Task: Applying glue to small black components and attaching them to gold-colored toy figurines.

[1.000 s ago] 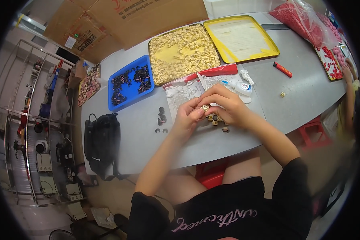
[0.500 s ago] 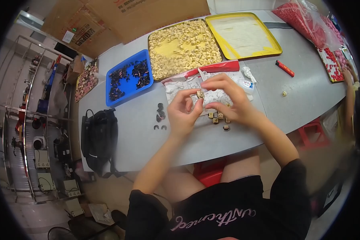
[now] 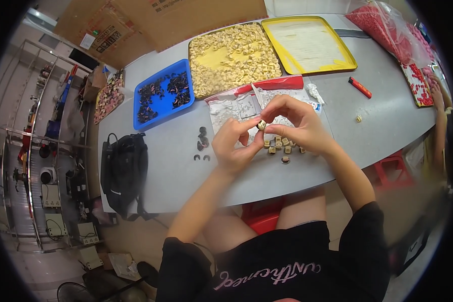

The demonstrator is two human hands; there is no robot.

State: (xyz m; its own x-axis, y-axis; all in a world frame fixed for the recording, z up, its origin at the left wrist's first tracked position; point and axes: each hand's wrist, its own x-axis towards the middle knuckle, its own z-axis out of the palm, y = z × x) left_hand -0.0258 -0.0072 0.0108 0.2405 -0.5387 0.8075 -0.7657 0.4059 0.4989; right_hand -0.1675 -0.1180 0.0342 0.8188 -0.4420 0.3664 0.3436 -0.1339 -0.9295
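Observation:
Both hands meet above the grey table [image 3: 156, 166] and pinch one small beige block [image 3: 261, 124] between their fingertips. My left hand [image 3: 234, 146] grips it from the left, my right hand [image 3: 297, 123] from the right. Just below the hands, several finished beige blocks [image 3: 282, 146] lie in a short row on the table. A few small black clips [image 3: 202, 141] lie left of my left hand. Clear plastic bags [image 3: 236, 108] with a red strip lie under and behind the hands.
A yellow tray of beige blocks [image 3: 231, 55], an empty yellow tray [image 3: 309, 43] and a blue tray of black parts [image 3: 161, 95] stand at the back. A black bag [image 3: 123, 173] lies at the left, a red marker [image 3: 361, 87] and bags of red parts [image 3: 387, 25] at the right. Another person's hand [image 3: 438, 95] shows at the far right.
The hands stayed together over the plastic bags while working the small block; the view shifted slightly. The row of blocks has not moved.

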